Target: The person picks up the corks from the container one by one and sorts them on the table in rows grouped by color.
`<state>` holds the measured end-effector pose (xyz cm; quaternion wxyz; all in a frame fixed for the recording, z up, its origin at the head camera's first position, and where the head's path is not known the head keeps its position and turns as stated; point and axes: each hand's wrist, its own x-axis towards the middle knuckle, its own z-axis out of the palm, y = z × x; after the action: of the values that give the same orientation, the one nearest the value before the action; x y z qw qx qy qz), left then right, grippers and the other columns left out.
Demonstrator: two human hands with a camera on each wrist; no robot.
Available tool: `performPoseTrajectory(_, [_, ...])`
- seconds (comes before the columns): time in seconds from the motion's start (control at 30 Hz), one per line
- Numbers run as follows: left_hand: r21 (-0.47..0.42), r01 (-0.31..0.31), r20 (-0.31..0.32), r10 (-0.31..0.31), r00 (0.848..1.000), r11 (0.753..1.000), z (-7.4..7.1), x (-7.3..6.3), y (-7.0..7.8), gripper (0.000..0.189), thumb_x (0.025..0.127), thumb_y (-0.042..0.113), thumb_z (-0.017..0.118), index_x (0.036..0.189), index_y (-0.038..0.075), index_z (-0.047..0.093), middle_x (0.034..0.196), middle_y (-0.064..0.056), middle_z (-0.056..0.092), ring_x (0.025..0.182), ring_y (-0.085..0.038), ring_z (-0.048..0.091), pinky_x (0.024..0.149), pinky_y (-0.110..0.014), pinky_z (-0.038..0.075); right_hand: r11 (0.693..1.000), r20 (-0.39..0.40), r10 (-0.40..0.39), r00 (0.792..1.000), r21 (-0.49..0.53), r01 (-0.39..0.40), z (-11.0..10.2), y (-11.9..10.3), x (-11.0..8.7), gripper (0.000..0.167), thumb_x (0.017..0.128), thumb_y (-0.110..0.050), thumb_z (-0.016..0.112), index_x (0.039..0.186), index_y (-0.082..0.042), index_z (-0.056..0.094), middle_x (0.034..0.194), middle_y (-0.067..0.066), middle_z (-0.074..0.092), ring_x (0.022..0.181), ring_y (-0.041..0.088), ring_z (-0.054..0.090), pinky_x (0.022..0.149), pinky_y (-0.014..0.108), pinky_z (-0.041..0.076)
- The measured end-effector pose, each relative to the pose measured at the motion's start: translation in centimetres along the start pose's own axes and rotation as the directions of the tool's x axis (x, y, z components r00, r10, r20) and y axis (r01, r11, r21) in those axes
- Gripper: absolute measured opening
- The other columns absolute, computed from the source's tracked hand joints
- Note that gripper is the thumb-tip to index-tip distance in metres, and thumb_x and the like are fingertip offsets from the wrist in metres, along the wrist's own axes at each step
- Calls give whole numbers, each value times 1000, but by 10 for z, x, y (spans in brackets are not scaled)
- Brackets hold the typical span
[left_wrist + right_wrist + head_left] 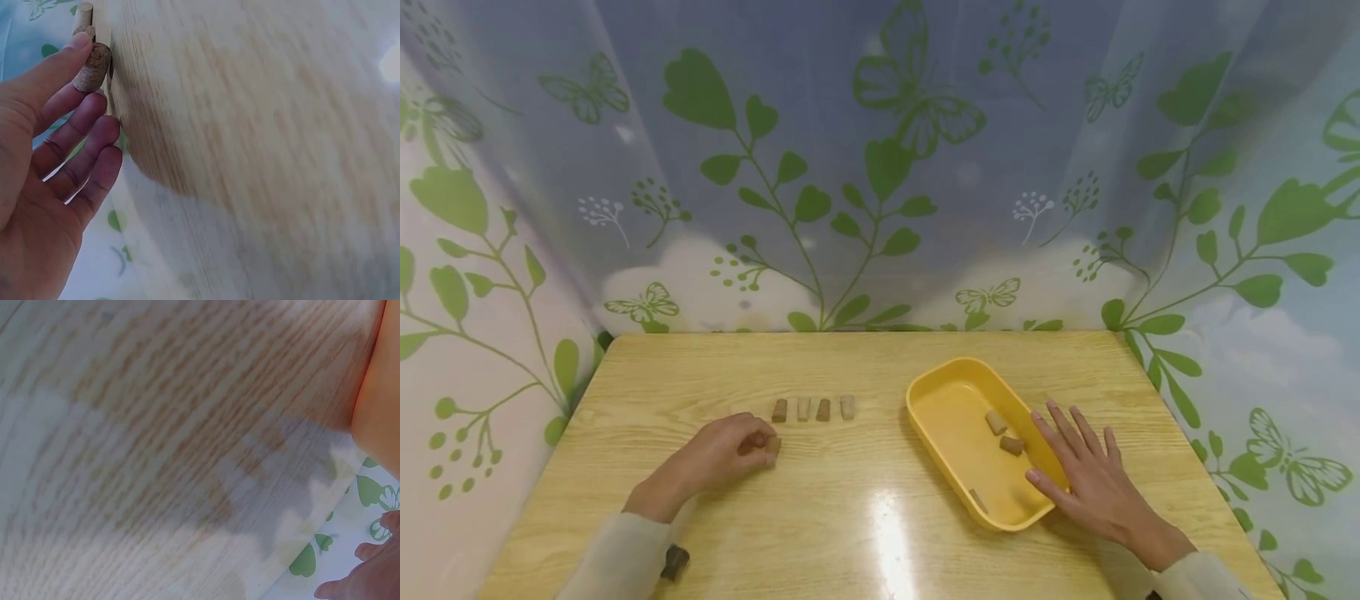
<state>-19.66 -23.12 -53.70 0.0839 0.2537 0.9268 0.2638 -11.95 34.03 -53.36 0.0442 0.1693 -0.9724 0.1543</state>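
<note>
Between thumb and forefinger my left hand (718,457) pinches a small brown cork stopper (94,67), low at the near side of a row. That row is made of several tapered corks, among them a dark one (780,410) at its left end and a paler one (847,407) at its right. My right hand (1097,492), fingers spread and straight, is at the right side of a yellow plastic tub (951,417); whether it touches the rim I cannot tell. Inside the tub lie a light cork (996,422), a darker cork (1011,446) and another piece (978,500) against the near wall.
A wooden table (820,533) carries everything, with a bright light reflection near its front. Curtains (850,275) printed with green leaves and butterflies hang behind it and on both sides. A dark object (674,562) sits at the left wrist.
</note>
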Motion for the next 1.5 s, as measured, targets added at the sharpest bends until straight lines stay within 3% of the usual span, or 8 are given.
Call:
performPoseTrajectory(0.23, [26,-30,-16,30,999,999,1,-2,-2,40,97,38,85,128,15,75,117,5,68,94,-9,61,82,-32,58,1000,-8,-4,1000,-7,4,-2,-1,0,82,105,-47,68,173,-20,31,184,7,14,161,56,23,112,94,17])
performPoseTrajectory(0.43, [16,-65,-18,65,998,998,1,-4,-2,37,99,31,83,130,14,74,124,1,71,95,-11,64,82,-33,59,1000,-10,-1,1000,-2,1,-1,-1,-1,82,105,-46,69,173,-20,32,184,7,15,162,55,23,112,94,17])
performPoseTrajectory(0.77, [32,-20,-5,20,1000,999,-1,-7,-4,38,100,30,81,134,15,72,126,1,74,104,-15,69,89,-40,62,1000,1,5,1000,10,-5,1,0,-1,81,106,-45,67,173,-17,32,185,8,13,162,57,21,114,94,14])
performPoseTrajectory(1.27, [48,-54,-21,55,998,997,1,-9,-4,38,103,32,79,136,15,72,129,-1,73,108,-19,71,90,-41,63,1000,5,7,1000,13,-7,3,2,-1,81,105,-45,68,173,-18,32,185,6,12,163,56,20,114,94,13])
performPoseTrajectory(1.5, [53,-29,-12,30,999,998,5,-7,-5,39,103,29,79,138,15,70,132,-2,73,111,-20,71,94,-44,62,1000,2,4,1000,5,-4,4,2,0,81,105,-45,68,173,-18,32,185,7,13,162,57,22,113,94,15])
